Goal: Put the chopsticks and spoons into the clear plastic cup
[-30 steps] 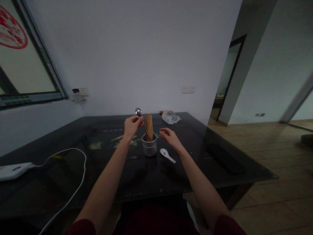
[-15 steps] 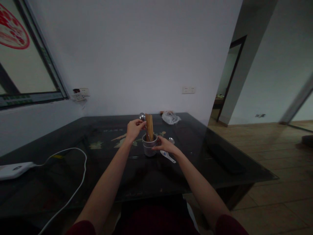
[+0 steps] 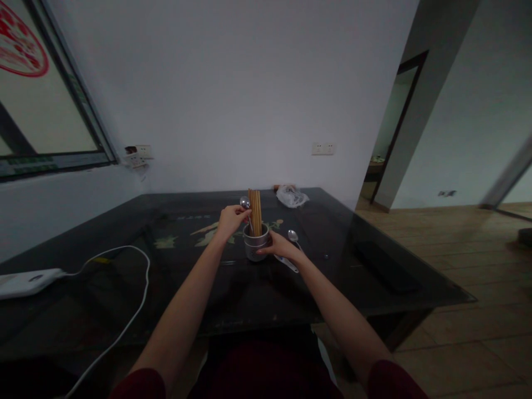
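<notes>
A small metal cup (image 3: 254, 247) stands on the dark glass table (image 3: 208, 288) and holds a bundle of wooden chopsticks (image 3: 255, 211). My left hand (image 3: 231, 220) pinches the handle of a metal spoon (image 3: 245, 203), whose bowl sticks up beside the chopsticks while its lower end sits in the cup. My right hand (image 3: 279, 245) is closed against the cup's right side. A second metal spoon (image 3: 293, 236) lies just behind that hand. A white ceramic spoon (image 3: 287, 264) lies on the table, partly hidden under my right wrist.
A white power strip (image 3: 27, 281) with a looping white cable (image 3: 137, 288) lies at the left. A clear plastic bag (image 3: 291, 197) sits at the table's far edge. A dark flat object (image 3: 384, 266) lies at the right, beyond it wooden floor and a doorway.
My left hand has lowered the metal spoon into the cup beside the chopsticks. My right hand has come in from the open air and closed on the cup's side.
</notes>
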### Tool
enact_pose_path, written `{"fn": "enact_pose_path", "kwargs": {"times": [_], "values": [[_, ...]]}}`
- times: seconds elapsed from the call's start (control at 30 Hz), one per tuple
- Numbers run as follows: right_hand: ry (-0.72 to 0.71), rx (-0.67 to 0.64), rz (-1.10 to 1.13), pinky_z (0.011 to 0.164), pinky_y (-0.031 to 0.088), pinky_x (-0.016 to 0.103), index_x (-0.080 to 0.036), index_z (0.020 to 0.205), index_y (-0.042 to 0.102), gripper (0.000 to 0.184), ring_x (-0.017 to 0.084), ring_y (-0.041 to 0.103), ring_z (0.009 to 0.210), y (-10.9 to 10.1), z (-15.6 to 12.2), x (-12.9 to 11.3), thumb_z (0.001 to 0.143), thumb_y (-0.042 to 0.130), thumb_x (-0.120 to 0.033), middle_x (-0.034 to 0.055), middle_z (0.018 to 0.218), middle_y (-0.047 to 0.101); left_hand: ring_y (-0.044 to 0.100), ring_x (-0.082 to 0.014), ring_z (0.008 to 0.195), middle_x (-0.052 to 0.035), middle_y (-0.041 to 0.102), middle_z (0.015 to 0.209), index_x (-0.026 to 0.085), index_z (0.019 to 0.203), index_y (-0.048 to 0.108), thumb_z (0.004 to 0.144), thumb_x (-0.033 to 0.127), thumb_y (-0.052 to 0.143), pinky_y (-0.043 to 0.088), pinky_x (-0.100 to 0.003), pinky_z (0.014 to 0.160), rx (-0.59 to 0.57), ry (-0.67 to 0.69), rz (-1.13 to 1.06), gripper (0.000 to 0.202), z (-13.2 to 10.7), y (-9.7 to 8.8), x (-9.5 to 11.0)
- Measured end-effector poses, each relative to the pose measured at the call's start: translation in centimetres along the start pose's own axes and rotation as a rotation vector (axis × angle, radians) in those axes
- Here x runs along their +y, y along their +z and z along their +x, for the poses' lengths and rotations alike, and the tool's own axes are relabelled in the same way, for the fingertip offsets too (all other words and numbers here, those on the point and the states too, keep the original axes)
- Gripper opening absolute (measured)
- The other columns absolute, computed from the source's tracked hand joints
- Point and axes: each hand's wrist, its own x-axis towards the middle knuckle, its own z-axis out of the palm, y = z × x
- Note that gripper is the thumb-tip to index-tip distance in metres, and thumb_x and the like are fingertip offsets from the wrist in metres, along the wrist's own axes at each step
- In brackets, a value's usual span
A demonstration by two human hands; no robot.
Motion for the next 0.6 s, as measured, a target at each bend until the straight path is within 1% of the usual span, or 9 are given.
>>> {"fn": "enact_pose_path", "kwargs": {"times": [0.17,0.3,0.5,0.6], "values": [[0.018,0.027,-0.046,0.095,0.045,0.038,-0.018,0.128,0.047,0.083,0.023,0.058,0.108,0.0,0.2,0.6,0.053,0.084,-0.022,0.0091,0.118,0.063,0.062,-0.0167,0.062,-0.0049,0.068,0.063,0.015,0.066,0.068,0.075,0.038,0.059,0.041,-0.025,0.061,-0.005,-0.006,0.122,0.027,-0.1,-0.1,0.1],[0.037,0.043,-0.065,0.093,0.047,0.038,-0.017,0.121,0.053,0.074,0.023,0.061,0.103,0.0,0.2,0.8,0.054,0.083,-0.023,0.0087,0.113,0.065,0.059,-0.0163,0.063,-0.0041,0.067,0.064,0.015,0.067,0.07,0.075,0.041,0.058,0.039,-0.025,0.059,0.005,0.003,0.187,0.03,0.1,-0.1,-0.4],[0.087,0.066,-0.14,0.088,0.048,0.037,-0.014,0.113,0.058,0.065,0.022,0.063,0.095,0.1,-0.1,0.0,0.054,0.083,-0.025,0.0085,0.105,0.068,0.056,-0.0153,0.061,-0.0031,0.063,0.059,0.015,0.069,0.071,0.074,0.042,0.058,0.04,-0.024,0.057,-0.002,-0.025,0.174,0.03,0.3,0.1,-1.1],[0.094,0.064,-0.159,0.087,0.049,0.035,-0.013,0.112,0.058,0.063,0.021,0.064,0.093,0.0,-0.2,-0.3,0.055,0.083,-0.025,0.0091,0.105,0.068,0.057,-0.0157,0.061,-0.0029,0.061,0.057,0.014,0.067,0.071,0.073,0.042,0.06,0.039,-0.024,0.057,-0.003,-0.04,0.167,0.03,0.3,0.2,-1.2]]}}
